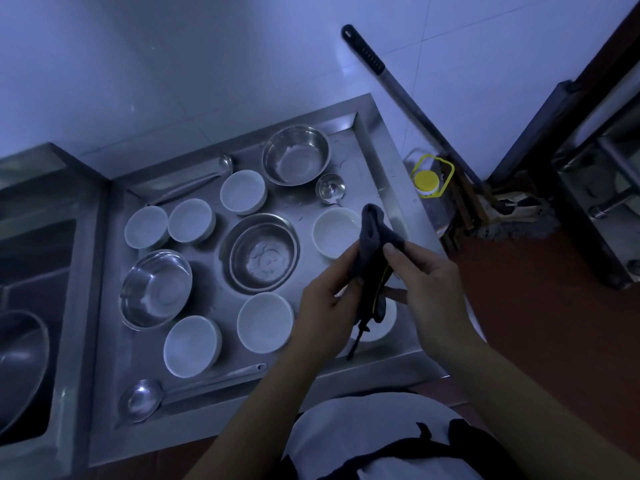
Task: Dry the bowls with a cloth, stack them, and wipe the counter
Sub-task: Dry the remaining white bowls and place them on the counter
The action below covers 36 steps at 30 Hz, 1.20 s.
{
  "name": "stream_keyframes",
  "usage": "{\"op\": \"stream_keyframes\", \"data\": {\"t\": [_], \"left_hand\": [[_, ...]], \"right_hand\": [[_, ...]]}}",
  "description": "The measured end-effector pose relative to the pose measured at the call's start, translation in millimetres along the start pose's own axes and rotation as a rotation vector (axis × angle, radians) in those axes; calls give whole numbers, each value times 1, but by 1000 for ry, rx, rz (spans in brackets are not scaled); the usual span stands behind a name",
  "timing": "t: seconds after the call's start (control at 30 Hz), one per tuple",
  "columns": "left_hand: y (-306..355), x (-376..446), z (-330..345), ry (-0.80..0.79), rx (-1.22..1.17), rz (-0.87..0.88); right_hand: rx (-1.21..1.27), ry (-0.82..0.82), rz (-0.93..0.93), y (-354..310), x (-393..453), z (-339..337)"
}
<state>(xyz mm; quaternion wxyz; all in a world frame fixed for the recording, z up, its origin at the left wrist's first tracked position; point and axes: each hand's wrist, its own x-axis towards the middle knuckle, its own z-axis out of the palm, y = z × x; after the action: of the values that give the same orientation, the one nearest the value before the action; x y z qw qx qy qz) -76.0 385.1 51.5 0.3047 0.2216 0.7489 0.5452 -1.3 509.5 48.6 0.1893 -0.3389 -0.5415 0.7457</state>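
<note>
1. Both hands pinched the dark cloth (372,258) at centre right: left hand (329,306) low, right hand (426,285) near its top, probably folding it for drying.
2. White bowls (192,345) and steel bowls (156,289) lay unstacked across the steel counter (377,133), seemingly left to drain.

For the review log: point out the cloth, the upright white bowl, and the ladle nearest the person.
cloth (372,237), head view, upper fold.
upright white bowl (332,233), head view, inner floor.
ladle (140,400), head view, scoop.

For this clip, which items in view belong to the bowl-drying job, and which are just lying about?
Job: dark cloth held in both hands; white bowls; steel bowls; steel counter.

Lying about: ladles; yellow-capped bottle; mop handle; sink.
</note>
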Motion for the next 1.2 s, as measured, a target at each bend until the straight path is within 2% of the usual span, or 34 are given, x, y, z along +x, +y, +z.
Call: {"op": "stream_keyframes", "data": {"t": [0.17, 0.3, 0.37, 0.4, 0.47, 0.53, 0.57, 0.73, 0.87, 0.97, 1.07, 1.2], "left_hand": [[-16, -4, -7, -114, -62, -106], [-20, 2, -32, -321, -167, -137], [-24, 10, -48, -371, -218, -185], [-28, 17, -56, -336, -247, -225], [-42, 39, -73, -150, -291, -320], [-65, 70, -86, 16, -262, -417], [-75, 85, -89, 48, -242, -467], [-108, 147, -77, -16, -199, -639], [-147, 178, -62, 14, -201, -610], [-136, 170, -58, 69, -303, -579], [-129, 157, -59, 57, -277, -438], [-106, 124, -73, -29, -258, -303]], "right_hand": [[-43, -45, -25, 11, -10, 16], [-111, 29, -10, 11, -14, 13], [-113, 109, 19, 8, -19, 10], [-100, 147, 34, 5, -23, 9], [-69, 218, 50, -1, -34, 8], [-68, 299, 60, -3, -49, 6], [-65, 342, 66, -2, -58, 6], [4, 534, 57, 15, -106, 19], [-23, 652, 41, 29, -145, 39], [-41, 743, 35, 41, -170, 51], [93, 848, 32, 49, -189, 61], [101, 899, 68, 60, -200, 67]]}}
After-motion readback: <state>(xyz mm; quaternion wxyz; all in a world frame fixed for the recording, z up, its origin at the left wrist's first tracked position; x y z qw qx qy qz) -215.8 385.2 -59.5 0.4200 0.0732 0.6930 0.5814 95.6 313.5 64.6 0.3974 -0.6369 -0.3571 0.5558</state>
